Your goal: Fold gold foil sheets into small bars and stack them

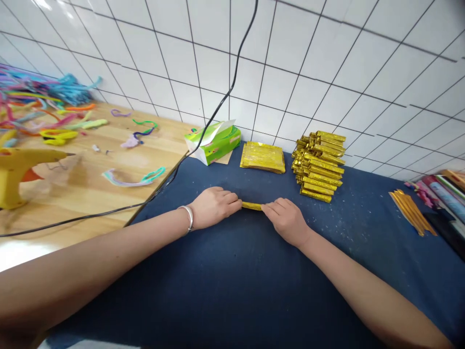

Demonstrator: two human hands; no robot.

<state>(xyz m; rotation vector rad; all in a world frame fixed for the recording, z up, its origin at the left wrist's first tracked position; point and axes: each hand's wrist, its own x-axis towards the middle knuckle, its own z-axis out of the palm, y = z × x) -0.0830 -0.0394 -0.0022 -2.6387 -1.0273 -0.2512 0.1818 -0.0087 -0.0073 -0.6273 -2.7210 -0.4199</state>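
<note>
Between my hands a narrow strip of folded gold paper (252,206) lies level, just above or on the dark blue cloth (232,281). My left hand (215,207), with a silver bangle at the wrist, pinches its left end. The right end is gripped by the closed fingers of my right hand (286,219). Beyond them sits a flat stack of gold paper sheets (262,157). To its right rises a pile of folded gold paper strips (319,167). My fingertips hide both ends of the held strip.
A green tissue box (218,145) stands by the tiled wall. A black cable (232,87) hangs down across the left. On the wooden table (163,131) are a yellow glue gun (29,165) and colourful pipe cleaners (72,92). Orange-brown strips (410,211) lie far right.
</note>
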